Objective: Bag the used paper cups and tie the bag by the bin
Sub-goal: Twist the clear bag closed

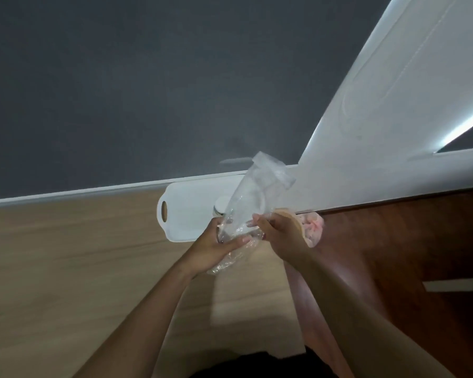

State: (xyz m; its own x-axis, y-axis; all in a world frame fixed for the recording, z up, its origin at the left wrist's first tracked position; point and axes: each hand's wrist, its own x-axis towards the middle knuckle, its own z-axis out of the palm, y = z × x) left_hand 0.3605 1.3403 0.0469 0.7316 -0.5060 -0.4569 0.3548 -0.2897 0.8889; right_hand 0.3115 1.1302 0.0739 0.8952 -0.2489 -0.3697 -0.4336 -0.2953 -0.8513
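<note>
A clear plastic bag (253, 195) stands up between my two hands, its loose top end pointing away from me at a slant. My left hand (216, 248) grips the bag's lower part from the left, fingers wrapped around it. My right hand (280, 231) pinches the bag from the right, close to the same spot. Crumpled clear plastic bulges below my left hand. What the bag holds is blurred; I cannot make out cups inside. A pale round lid or cup rim (221, 204) shows behind the bag on the white tray (186, 211).
The white tray with a handle slot lies on the light wooden floor (66, 268) against a dark grey wall (148, 77). A pink-lined bin rim (313, 227) shows just behind my right hand. A white door frame (393, 118) rises on the right, beside dark brown wood (407, 241).
</note>
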